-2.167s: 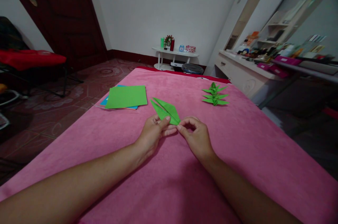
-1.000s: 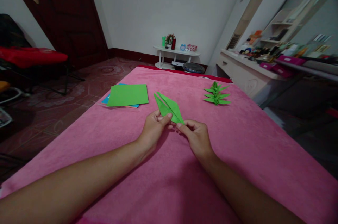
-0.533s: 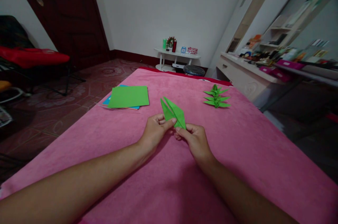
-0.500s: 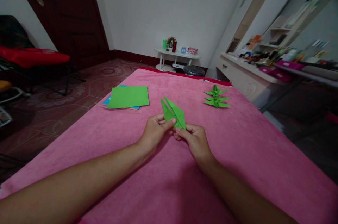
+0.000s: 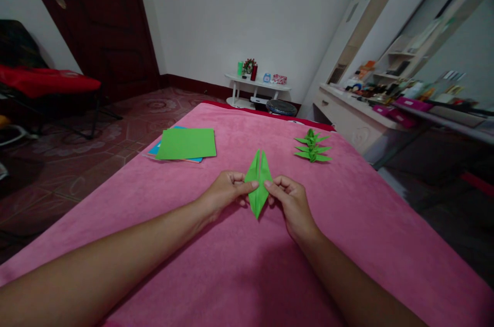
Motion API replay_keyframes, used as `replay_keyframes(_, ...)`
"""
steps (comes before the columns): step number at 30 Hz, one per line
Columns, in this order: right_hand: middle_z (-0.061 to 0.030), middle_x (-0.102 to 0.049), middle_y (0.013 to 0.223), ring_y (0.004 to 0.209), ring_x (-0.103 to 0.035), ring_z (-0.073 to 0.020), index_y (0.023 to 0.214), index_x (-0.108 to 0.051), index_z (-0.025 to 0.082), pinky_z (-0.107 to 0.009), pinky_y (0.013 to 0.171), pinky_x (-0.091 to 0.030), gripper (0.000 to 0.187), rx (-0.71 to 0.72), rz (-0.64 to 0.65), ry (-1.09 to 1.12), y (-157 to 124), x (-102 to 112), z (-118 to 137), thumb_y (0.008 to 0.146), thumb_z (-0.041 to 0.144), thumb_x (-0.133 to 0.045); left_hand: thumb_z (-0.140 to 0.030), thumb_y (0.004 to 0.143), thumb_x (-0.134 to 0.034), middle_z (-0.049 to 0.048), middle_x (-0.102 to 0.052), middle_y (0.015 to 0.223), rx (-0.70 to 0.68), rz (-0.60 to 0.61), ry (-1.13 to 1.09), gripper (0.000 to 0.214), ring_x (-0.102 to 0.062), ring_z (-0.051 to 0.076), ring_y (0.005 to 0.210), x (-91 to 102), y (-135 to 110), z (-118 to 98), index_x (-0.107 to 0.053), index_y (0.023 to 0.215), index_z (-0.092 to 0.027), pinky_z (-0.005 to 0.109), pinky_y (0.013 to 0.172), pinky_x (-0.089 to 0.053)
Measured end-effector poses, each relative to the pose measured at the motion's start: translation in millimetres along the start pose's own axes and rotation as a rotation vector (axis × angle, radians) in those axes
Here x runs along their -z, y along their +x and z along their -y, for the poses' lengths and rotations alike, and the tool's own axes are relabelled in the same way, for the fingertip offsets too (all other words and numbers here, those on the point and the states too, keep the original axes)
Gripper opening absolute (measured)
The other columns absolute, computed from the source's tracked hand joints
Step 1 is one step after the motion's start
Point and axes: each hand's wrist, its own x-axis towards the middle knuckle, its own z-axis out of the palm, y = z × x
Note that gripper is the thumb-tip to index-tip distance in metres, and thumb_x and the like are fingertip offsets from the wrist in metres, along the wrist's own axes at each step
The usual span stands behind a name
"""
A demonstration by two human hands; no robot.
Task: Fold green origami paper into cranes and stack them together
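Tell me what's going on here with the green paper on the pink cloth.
A person holds a folded green paper by its two sides, the left hand and the right hand each pinching an edge. It is a long, pointed shape, held just above the pink cloth. Farther back, flat paper sheets lie in a stack to the left, and a few small folded green figures sit to the right.

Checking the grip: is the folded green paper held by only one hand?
No, the left hand and right hand each pinch a side of the folded green paper.
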Motion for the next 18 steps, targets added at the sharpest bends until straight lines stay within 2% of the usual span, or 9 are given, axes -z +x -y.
replay_keyframes(6,0.0037,-0.054,0.046,0.043,-0.045,-0.0083,0.056,-0.056,0.016,-0.022,0.047,-0.033,0.026,-0.044,0.013,0.028,-0.5,-0.7,-1.0,0.074,0.03,-0.067,-0.042,0.065,-0.074,0.0035,-0.062,0.058,0.0,-0.01,0.021,0.036,-0.048,0.006,0.044,-1.0,-0.1,0.1,-0.068,0.072,-0.008,0.019,0.045,-0.036)
replay_keyframes(10,0.0034,-0.054,0.051,0.046,-0.046,-0.0091,0.063,-0.059,0.016,-0.022,0.048,-0.035,0.024,-0.012,0.06,0.018,1.1,-0.8,-0.4,0.078,0.034,-0.064,-0.043,0.064,-0.075,0.0017,-0.06,0.055,0.012,0.001,0.033,0.036,-0.046,0.006,0.043,1.3,1.6,2.1,-0.066,0.067,-0.009,0.019,0.044,-0.033)
replay_keyframes(14,0.0037,-0.053,0.053,0.049,-0.046,-0.0087,0.065,-0.061,0.016,-0.022,0.05,-0.035,0.023,0.02,-0.005,0.022,0.3,-2.0,-0.3,0.077,0.035,-0.066,-0.043,0.063,-0.076,0.0015,-0.06,0.054,0.03,0.037,0.049,0.035,-0.046,0.005,0.043,0.7,0.8,2.9,-0.067,0.066,-0.009,0.019,0.045,-0.032)
replay_keyframes(18,0.0039,-0.053,0.051,0.048,-0.045,-0.0084,0.063,-0.062,0.016,-0.021,0.049,-0.034,0.021,0.031,-0.068,0.02,-2.3,-4.1,-1.7,0.074,0.033,-0.069,-0.041,0.066,-0.075,0.0033,-0.065,0.062,0.017,0.066,0.042,0.033,-0.049,0.006,0.047,-1.3,-0.3,2.6,-0.07,0.073,-0.01,0.019,0.046,-0.032)
